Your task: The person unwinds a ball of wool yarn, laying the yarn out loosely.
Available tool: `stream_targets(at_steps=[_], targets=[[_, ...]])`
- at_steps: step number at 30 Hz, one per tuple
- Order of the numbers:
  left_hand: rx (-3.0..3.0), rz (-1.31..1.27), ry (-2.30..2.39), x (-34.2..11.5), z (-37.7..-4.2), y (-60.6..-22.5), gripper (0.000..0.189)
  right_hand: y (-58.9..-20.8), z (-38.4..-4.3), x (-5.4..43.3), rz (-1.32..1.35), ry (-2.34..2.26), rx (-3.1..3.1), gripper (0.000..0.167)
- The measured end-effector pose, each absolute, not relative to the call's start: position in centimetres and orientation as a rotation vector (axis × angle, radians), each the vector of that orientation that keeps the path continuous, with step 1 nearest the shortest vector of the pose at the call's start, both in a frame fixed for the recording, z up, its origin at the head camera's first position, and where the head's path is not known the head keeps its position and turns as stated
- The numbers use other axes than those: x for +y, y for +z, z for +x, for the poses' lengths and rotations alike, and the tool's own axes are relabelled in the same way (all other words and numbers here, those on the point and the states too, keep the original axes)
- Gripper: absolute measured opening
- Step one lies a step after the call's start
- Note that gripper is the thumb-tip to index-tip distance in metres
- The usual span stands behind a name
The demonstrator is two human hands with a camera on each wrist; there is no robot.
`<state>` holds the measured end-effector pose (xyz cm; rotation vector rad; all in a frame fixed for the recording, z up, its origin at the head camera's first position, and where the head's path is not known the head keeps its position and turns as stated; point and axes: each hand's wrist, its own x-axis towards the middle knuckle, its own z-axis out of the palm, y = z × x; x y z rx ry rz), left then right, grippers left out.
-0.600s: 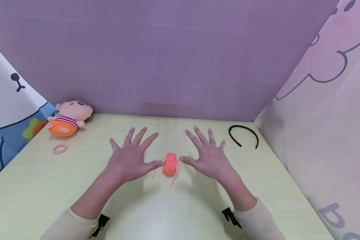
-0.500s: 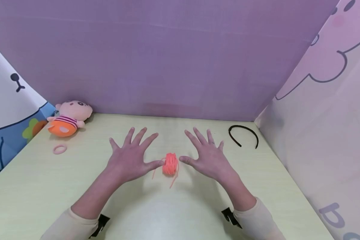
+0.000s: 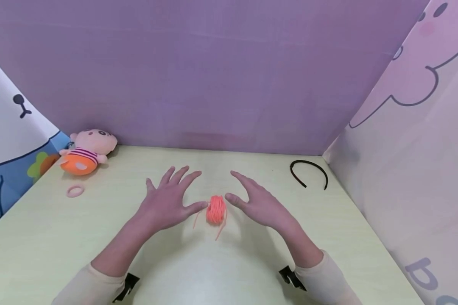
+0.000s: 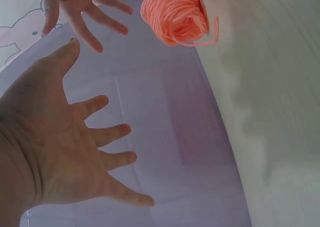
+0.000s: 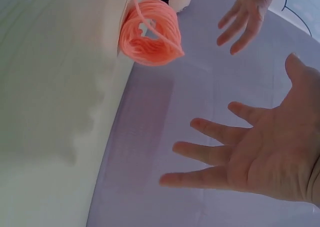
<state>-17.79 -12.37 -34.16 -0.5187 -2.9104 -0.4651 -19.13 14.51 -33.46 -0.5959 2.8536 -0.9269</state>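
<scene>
A small bundle of coral-orange yarn (image 3: 216, 210) lies on the table between the two hands, with loose ends trailing from it. My left hand (image 3: 166, 205) hovers to its left, fingers spread, the thumb tip overlapping the yarn's edge in the head view. To the right, my right hand (image 3: 263, 205) hangs in the air, thumb pointing at the bundle and fingers extended. In the left wrist view the yarn (image 4: 175, 16) shows apart from the spread fingers (image 4: 112, 134). The right wrist view shows the yarn (image 5: 150, 33) with a hollow centre, and nothing in the right palm.
A plush doll (image 3: 87, 151) in orange shorts lies at the back left, with a pink ring (image 3: 75, 191) in front of it. At the back right lies a black headband (image 3: 309, 162). A purple backdrop (image 3: 213, 84) rises behind the pale table (image 3: 213, 271).
My right hand has turned so that its fingers line up behind one another in the head view, moving slightly left. The left fingers have bent a little. The yarn stays in place.
</scene>
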Motion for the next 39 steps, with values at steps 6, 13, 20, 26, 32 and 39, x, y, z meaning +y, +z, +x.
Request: stream_targets(at_steps=[6, 13, 20, 26, 32, 39], targets=[[-2.922, -0.603, -0.828, -12.5, -18.3, -34.7, 0.07, -33.5, -19.3, 13.6, -0.524, -1.101, 2.74, 0.069], [-2.96, -0.651, -1.138, -12.8, -19.3, -35.6, 0.051, -34.0, -19.4, 12.7, -0.441, -1.226, 2.5, 0.064], [-3.004, -0.628, -1.211, -12.3, -19.7, -36.5, 0.046, -34.5, -19.8, 12.5, -0.35, -1.339, 2.335, 0.063], [-3.032, -0.645, -1.185, -11.5, -19.9, -37.2, 0.048, -35.0, -20.2, 12.8, -0.336, -1.39, 2.225, 0.067], [-3.078, -0.639, -1.251, -10.8, -19.4, -37.5, 0.053, -35.7, -20.5, 12.6, -0.337, -1.427, 2.13, 0.068], [-3.074, -0.698, -1.285, -10.3, -19.0, -37.5, 0.045, -36.4, -20.9, 12.4, -0.295, -1.537, 1.95, 0.068]])
